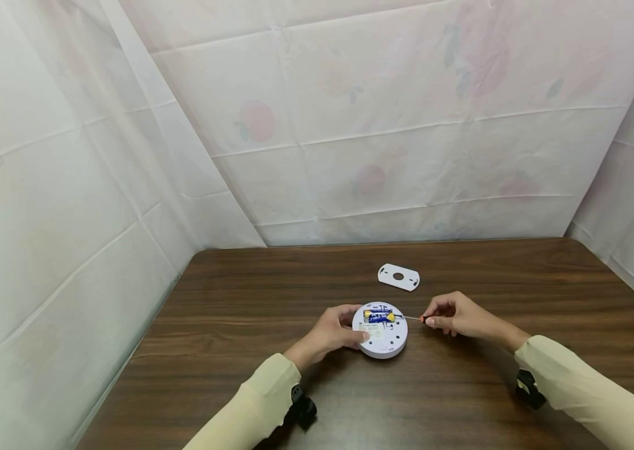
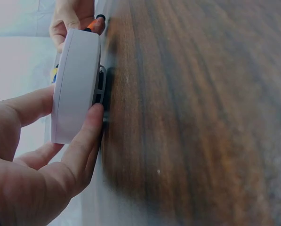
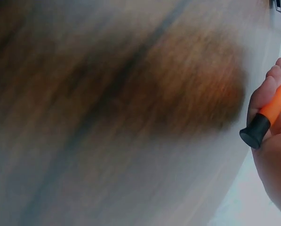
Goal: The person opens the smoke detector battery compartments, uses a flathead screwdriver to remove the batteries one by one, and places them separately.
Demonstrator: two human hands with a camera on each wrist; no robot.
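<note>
Left hand (image 1: pixel 331 334) is gripping the round white detector (image 1: pixel 380 329) at its 9 o'clock rim, thumb on top and fingers curled under the edge, steadying it flat on the bench (image 1: pixel 463 387). Right hand (image 1: pixel 454 314) is pinching an orange-handled screwdriver (image 1: pixel 411 318), fingers closed on the handle, with the thin shaft reaching in from 3 o'clock toward the battery (image 1: pixel 379 315) in the open compartment.

Judgement: the tip should be working under the battery's end, levering gently and kept low, while the left hand is pressing down so that the housing is not sliding or tipping.

The detector is lying between the hands, touching the left and just beside the right. A white mounting plate (image 1: pixel 398 277) is lying apart at 12 o'clock.
</note>
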